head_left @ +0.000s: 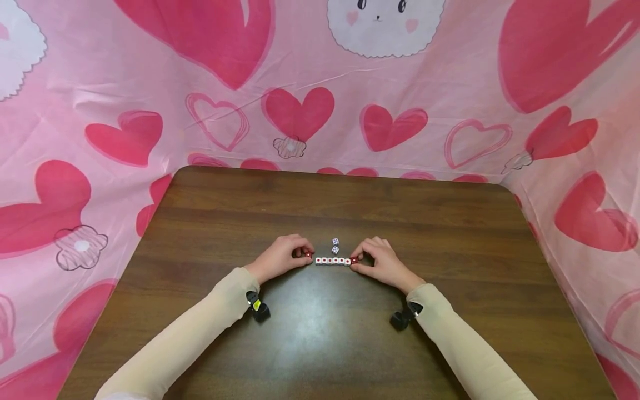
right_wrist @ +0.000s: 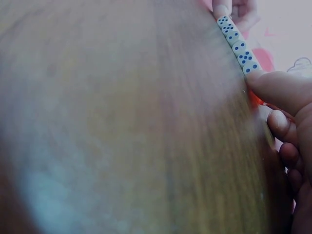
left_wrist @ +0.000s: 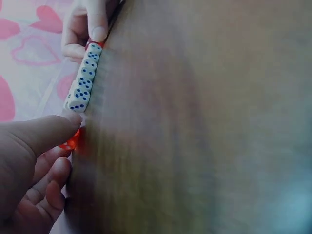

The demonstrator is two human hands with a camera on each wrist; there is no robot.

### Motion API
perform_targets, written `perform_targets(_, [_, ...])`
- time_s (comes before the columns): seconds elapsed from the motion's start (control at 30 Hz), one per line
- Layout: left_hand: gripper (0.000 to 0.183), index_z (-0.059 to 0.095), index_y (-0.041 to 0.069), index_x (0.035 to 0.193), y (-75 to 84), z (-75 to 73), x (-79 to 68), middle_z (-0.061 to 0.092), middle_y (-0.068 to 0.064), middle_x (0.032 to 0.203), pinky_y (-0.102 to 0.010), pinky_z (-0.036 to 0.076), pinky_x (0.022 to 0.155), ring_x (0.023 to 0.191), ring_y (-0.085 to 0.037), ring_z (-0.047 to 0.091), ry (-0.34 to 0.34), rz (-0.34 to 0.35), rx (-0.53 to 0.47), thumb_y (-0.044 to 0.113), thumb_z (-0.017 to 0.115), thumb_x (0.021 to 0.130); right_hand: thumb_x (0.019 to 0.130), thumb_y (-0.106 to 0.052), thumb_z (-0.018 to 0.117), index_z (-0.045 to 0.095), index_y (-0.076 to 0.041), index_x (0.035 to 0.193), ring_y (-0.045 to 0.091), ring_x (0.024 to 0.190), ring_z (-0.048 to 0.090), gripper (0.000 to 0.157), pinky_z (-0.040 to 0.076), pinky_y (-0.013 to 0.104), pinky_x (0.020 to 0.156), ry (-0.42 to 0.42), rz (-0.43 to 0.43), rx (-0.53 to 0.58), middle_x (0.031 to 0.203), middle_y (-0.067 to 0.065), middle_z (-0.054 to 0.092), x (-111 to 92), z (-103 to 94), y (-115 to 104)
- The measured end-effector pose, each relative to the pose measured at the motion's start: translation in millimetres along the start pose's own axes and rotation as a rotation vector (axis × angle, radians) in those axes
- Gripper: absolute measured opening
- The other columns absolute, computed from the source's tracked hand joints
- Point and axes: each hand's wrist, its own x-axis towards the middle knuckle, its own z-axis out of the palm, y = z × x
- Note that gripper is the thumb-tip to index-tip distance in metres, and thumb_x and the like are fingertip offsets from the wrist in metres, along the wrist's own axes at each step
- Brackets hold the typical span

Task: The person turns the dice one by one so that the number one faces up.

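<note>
A straight row of several white dice [head_left: 330, 260] lies on the wooden table between the two hands, red dots facing up. My left hand [head_left: 284, 258] pinches a translucent red die [left_wrist: 72, 141] between thumb and fingers, a small gap from the row's left end. At the opposite end, my right hand [head_left: 382, 263] pinches another red die [head_left: 354, 260] right against the last white one. Its thumb covers part of that die in the right wrist view. Blue dots mark the near sides of the white dice in both wrist views.
Two more white dice [head_left: 335, 245] lie just behind the row, one behind the other. The brown wooden table [head_left: 320, 344] reaches back to a pink cloth [head_left: 345, 111] with hearts, which hangs along the back and both sides. A small black camera is strapped to each wrist.
</note>
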Motion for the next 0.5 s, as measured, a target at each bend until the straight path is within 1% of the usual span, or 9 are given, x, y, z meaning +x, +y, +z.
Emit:
perform_targets(0.2, [0.016, 0.076, 0.013, 0.108, 3.3, 5.8, -7.7, 0.066, 0.005, 0.094, -0.026, 0.049, 0.071, 0.078, -0.007, 0.055, 0.030, 0.031, 0.009, 0.016, 0.080, 0.093, 0.083, -0.022, 0.088, 0.070, -0.023, 0.094, 0.014, 0.088, 0.048, 0.021, 0.033, 0.043, 0.093, 0.011, 0.005, 0.003, 0.086, -0.013, 0.058, -1.1, -1.2, -1.3])
perform_targets(0.5, [0.015, 0.077, 0.017, 0.107, 7.7, 14.2, -9.5, 0.064, 0.007, 0.092, -0.026, 0.046, 0.070, 0.075, -0.006, 0.053, 0.081, -0.001, -0.006, 0.018, 0.080, 0.093, 0.084, -0.023, 0.087, 0.070, -0.023, 0.094, 0.015, 0.088, 0.047, 0.020, 0.033, 0.043, 0.092, 0.004, 0.031, -0.016, 0.086, -0.012, 0.057, 0.5, 1.2, -6.3])
